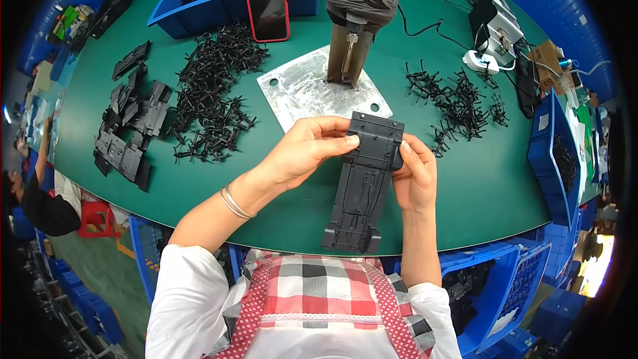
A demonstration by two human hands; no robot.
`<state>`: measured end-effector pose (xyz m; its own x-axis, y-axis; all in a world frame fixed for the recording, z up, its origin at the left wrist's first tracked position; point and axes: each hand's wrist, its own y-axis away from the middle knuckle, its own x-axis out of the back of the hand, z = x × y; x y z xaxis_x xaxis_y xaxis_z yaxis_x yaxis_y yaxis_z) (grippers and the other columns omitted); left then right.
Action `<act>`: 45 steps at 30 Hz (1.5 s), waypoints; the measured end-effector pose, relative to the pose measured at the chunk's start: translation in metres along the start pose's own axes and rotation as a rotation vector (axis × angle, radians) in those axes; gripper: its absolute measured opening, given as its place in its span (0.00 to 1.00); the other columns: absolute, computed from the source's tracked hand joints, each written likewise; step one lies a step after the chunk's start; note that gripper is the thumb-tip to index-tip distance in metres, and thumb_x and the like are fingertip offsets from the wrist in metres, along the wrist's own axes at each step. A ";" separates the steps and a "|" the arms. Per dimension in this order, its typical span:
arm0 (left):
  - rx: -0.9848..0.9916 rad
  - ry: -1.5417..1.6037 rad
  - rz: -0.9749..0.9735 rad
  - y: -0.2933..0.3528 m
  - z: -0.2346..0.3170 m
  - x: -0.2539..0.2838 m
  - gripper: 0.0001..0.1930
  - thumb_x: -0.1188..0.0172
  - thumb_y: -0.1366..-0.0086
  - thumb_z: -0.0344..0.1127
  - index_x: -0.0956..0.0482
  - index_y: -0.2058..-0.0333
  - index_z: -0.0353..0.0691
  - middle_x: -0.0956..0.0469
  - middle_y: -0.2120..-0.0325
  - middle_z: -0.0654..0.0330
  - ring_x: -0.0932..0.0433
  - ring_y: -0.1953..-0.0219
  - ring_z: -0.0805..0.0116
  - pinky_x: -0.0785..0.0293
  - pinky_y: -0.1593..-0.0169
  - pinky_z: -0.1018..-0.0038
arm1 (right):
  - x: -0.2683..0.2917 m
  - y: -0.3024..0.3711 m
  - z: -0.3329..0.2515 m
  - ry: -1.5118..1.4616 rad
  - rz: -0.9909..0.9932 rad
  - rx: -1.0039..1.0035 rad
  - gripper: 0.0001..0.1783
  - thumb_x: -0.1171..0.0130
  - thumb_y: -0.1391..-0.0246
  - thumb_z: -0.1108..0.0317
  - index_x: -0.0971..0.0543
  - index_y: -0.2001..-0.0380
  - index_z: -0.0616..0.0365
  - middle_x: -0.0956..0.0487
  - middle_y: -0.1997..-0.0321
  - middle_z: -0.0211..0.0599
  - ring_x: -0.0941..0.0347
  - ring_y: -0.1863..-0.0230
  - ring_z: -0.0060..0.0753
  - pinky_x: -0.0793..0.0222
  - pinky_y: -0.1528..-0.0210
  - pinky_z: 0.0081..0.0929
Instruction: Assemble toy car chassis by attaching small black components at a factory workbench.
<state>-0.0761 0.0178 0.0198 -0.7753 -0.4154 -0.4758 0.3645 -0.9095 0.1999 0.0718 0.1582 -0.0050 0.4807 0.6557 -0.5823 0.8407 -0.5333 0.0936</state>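
A long black plastic chassis plate (pixel 363 183) is held up in front of me, over the near edge of the green table. My left hand (pixel 316 148) pinches its upper left side, thumb on the face. On its upper right edge my right hand (pixel 417 166) is closed with thumb and fingers. Just beyond the plate stands a metal post tool with a thin vertical rod (pixel 347 53), wrapped in dark cloth and fixed on a pale metal base plate (pixel 299 92). To the left are a heap of small black branching parts (pixel 212 100) and a pile of similar black plates (pixel 129 126).
A blue bin (pixel 173 21) of small black parts sits at the back, a red-cased phone (pixel 267 6) leaning on it. More black parts (pixel 458 103) lie right, near a white power strip (pixel 480 62). Blue crates (pixel 508 292) stand below the table edge. Another person's arm (pixel 44 149) shows far left.
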 end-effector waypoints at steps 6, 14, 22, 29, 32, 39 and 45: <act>0.036 0.029 0.013 -0.003 -0.001 -0.002 0.17 0.43 0.41 0.30 0.29 0.55 0.26 0.25 0.60 0.54 0.27 0.58 0.70 0.32 0.51 0.74 | -0.002 0.000 0.000 -0.001 0.040 -0.007 0.13 0.48 0.45 0.71 0.26 0.59 0.67 0.22 0.65 0.38 0.25 0.67 0.25 0.30 0.64 0.21; 0.064 0.058 0.063 -0.006 -0.005 -0.004 0.17 0.43 0.41 0.30 0.28 0.55 0.26 0.24 0.61 0.54 0.25 0.60 0.70 0.29 0.54 0.74 | 0.004 -0.004 0.008 -0.023 0.144 -0.020 0.13 0.47 0.45 0.70 0.26 0.59 0.68 0.22 0.68 0.35 0.28 0.72 0.20 0.33 0.70 0.17; 0.084 0.056 0.108 -0.011 -0.011 -0.009 0.17 0.42 0.41 0.30 0.28 0.55 0.27 0.24 0.61 0.54 0.25 0.60 0.70 0.29 0.53 0.74 | 0.009 -0.003 0.004 -0.004 0.192 -0.029 0.13 0.45 0.47 0.70 0.25 0.60 0.68 0.22 0.69 0.33 0.28 0.74 0.17 0.35 0.75 0.14; 0.073 0.073 0.104 -0.006 -0.015 -0.013 0.21 0.40 0.43 0.29 0.32 0.52 0.26 0.25 0.60 0.54 0.25 0.59 0.70 0.30 0.52 0.74 | 0.012 0.005 -0.004 0.066 0.191 -0.030 0.13 0.45 0.47 0.70 0.24 0.60 0.67 0.22 0.68 0.32 0.28 0.73 0.17 0.33 0.75 0.15; 0.062 0.007 0.093 -0.003 -0.019 -0.016 0.21 0.40 0.43 0.28 0.32 0.52 0.25 0.25 0.60 0.53 0.26 0.59 0.70 0.29 0.52 0.74 | 0.018 0.013 -0.007 0.077 0.169 -0.037 0.12 0.45 0.47 0.71 0.23 0.60 0.66 0.22 0.68 0.32 0.27 0.72 0.18 0.32 0.75 0.15; 0.084 0.053 0.016 0.000 -0.022 -0.015 0.19 0.41 0.42 0.29 0.32 0.54 0.25 0.25 0.60 0.52 0.25 0.58 0.70 0.29 0.51 0.74 | 0.020 0.018 -0.005 0.103 0.169 -0.025 0.12 0.44 0.48 0.72 0.23 0.61 0.65 0.22 0.66 0.34 0.26 0.71 0.18 0.31 0.76 0.15; 0.066 0.052 0.113 0.020 -0.020 0.001 0.18 0.43 0.40 0.32 0.31 0.54 0.25 0.25 0.60 0.51 0.25 0.59 0.68 0.28 0.52 0.74 | 0.046 0.024 -0.018 0.152 0.171 0.006 0.14 0.43 0.48 0.71 0.24 0.59 0.67 0.22 0.64 0.37 0.25 0.67 0.22 0.30 0.70 0.15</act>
<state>-0.0600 -0.0003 0.0063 -0.7029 -0.5152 -0.4905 0.4116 -0.8569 0.3102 0.1186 0.1857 -0.0148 0.6488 0.6278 -0.4300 0.7421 -0.6469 0.1754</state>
